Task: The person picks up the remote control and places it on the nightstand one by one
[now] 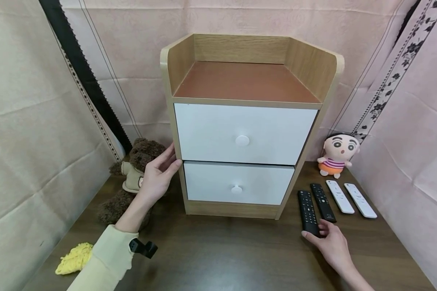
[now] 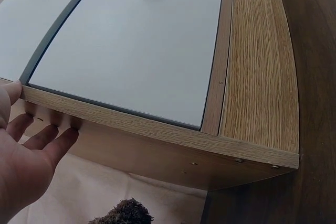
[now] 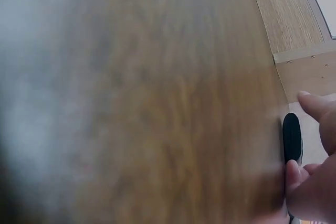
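Note:
My left hand [image 1: 159,176] rests against the left side of a small wooden drawer cabinet [image 1: 233,209]. Its fingertips [image 2: 67,136] touch the side panel and its thumb lies at the front edge. Both white drawers, the upper [image 1: 211,125] and the lower [image 1: 211,184], are closed, each with a round knob. By the near end of the leftmost black remote control [image 1: 307,210] is my right hand [image 1: 331,244], thumb and fingers spread on either side of it. In the right wrist view the thumb stands apart from that remote [image 3: 292,137], with a fingertip right at its other edge.
A second black remote [image 1: 323,202] and two white remotes [image 1: 339,196] lie alongside, below a small cartoon doll [image 1: 336,155]. Behind my left arm sits a brown plush bear [image 1: 145,151]. A yellow cloth [image 1: 74,258] lies at the front left. Fabric curtains surround the table.

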`<action>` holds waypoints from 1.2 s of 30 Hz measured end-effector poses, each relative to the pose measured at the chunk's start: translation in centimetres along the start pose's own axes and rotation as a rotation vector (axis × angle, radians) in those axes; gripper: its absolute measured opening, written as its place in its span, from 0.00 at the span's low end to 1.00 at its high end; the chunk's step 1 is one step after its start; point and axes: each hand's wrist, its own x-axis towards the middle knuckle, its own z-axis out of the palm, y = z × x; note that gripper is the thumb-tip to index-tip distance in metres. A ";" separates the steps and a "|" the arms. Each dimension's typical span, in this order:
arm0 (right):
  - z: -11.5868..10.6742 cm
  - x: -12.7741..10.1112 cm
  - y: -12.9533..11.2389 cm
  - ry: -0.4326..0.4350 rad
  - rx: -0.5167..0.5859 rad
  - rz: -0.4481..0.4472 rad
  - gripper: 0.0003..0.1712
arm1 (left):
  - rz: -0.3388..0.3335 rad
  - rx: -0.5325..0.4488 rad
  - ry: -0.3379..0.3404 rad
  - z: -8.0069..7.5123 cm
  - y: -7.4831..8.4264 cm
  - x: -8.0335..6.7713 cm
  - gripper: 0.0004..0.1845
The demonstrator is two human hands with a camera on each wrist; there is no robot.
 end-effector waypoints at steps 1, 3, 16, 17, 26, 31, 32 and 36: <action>0.1 0.1 0.0 0.001 -0.011 -0.004 0.54 | 0.002 0.000 0.001 0.0 0.0 0.0 0.31; 0.2 0.2 0.0 0.006 -0.027 -0.016 0.55 | 0.001 0.002 0.001 0.0 0.0 0.0 0.31; 0.8 0.7 0.0 0.069 -0.084 -0.042 0.48 | 0.008 0.005 0.009 -0.1 -0.2 0.1 0.31; 0.8 0.8 0.0 0.066 -0.090 -0.040 0.48 | 0.007 0.005 0.008 -0.1 -0.3 0.1 0.31; 0.8 0.8 -0.1 0.080 -0.121 -0.004 0.46 | -0.004 0.004 0.010 -0.1 -0.3 0.1 0.31; 0.9 0.6 -0.3 0.107 -0.112 0.043 0.42 | -0.014 0.000 0.005 0.0 -0.3 0.1 0.31; 0.9 0.5 -0.3 0.115 -0.111 0.049 0.41 | -0.015 -0.002 0.005 0.0 -0.3 0.1 0.31; 1.0 0.4 -0.3 0.145 -0.098 0.064 0.38 | -0.014 -0.001 0.004 0.0 -0.3 0.1 0.31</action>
